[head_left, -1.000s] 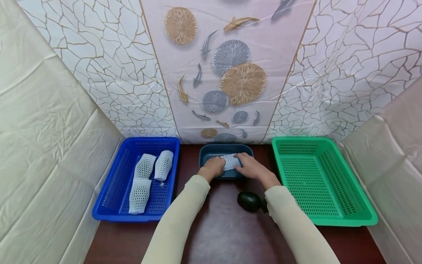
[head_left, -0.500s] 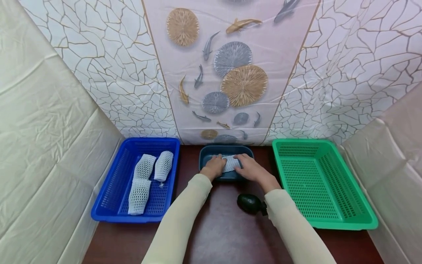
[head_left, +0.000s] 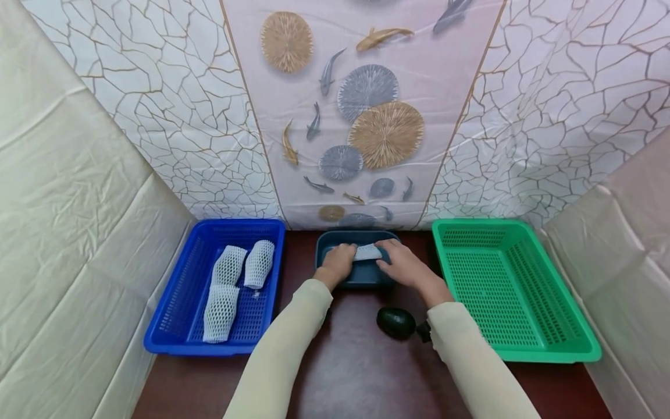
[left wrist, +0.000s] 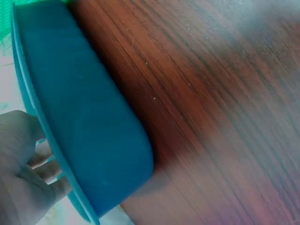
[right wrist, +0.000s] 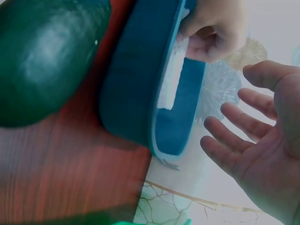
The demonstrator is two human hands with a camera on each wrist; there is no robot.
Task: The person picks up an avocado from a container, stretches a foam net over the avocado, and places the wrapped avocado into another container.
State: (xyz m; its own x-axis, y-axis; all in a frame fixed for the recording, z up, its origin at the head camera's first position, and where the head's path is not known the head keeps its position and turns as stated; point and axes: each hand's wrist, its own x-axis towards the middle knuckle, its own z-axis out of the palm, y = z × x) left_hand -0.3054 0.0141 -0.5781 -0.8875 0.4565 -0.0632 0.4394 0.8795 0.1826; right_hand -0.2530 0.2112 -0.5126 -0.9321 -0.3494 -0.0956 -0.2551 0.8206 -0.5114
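Observation:
Over a dark blue basin (head_left: 361,280), my left hand (head_left: 339,262) pinches one end of a white foam net sleeve (head_left: 368,252). In the right wrist view the sleeve (right wrist: 173,82) hangs from the left hand's (right wrist: 215,33) curled fingers, inside the basin's rim. My right hand (right wrist: 262,126) has its fingers spread and holds nothing; in the head view it overlaps the sleeve's right end. The left wrist view shows the left hand (left wrist: 28,164) at the basin's rim, fingers partly hidden behind it. A dark green avocado-shaped fruit (head_left: 396,323) lies on the table nearer to me.
A blue basket (head_left: 173,314) at the left holds several white objects in foam nets (head_left: 220,314). At the right stands a green basket (head_left: 523,352). A small dark object (head_left: 424,331) lies beside the fruit by the right sleeve. Patterned cloth walls surround the brown table (head_left: 356,372).
The foam net sleeve has been lifted toward the far side of the basin and looks narrower. The left hand has closed on its end. The right hand has shifted slightly right.

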